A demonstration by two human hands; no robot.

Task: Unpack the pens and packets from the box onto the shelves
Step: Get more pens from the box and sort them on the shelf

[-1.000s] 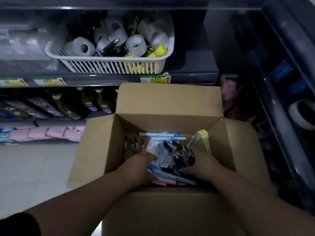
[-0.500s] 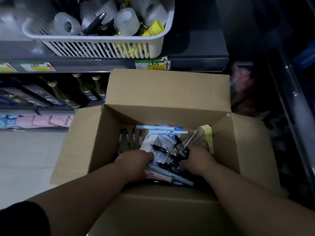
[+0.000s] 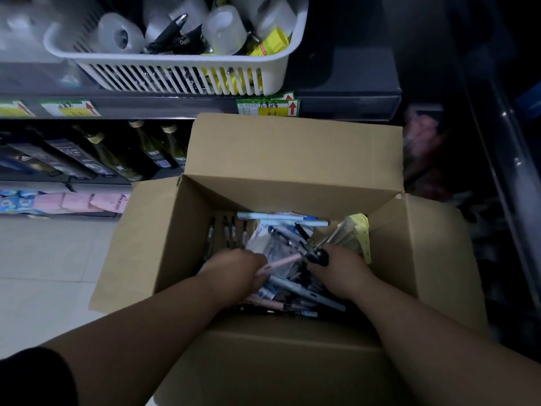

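Note:
An open cardboard box (image 3: 292,153) stands in front of the shelves, with loose pens and packets inside. My left hand (image 3: 234,272) is inside the box and grips a pink pen (image 3: 282,262) that points up to the right. My right hand (image 3: 341,269) holds a bundle of black pens (image 3: 311,250) near the box's middle. Pale blue pens (image 3: 275,218) lie along the far inner wall, a blue pen (image 3: 304,291) lies between my hands, and a yellow-tagged packet (image 3: 355,232) leans at the right wall. What is under my hands is hidden.
A white slatted basket (image 3: 181,80) with tape rolls and black pens sits on the shelf (image 3: 345,98) above the box. Bottles (image 3: 117,153) lie on the lower shelf at left, pink packets (image 3: 79,202) below them. A dark rack (image 3: 503,142) runs along the right; pale floor tiles (image 3: 44,259) lie left.
The view has tipped down and closer to the box. My left hand has taken hold of a pink pen and lifted its end; my right hand has gathered black pens.

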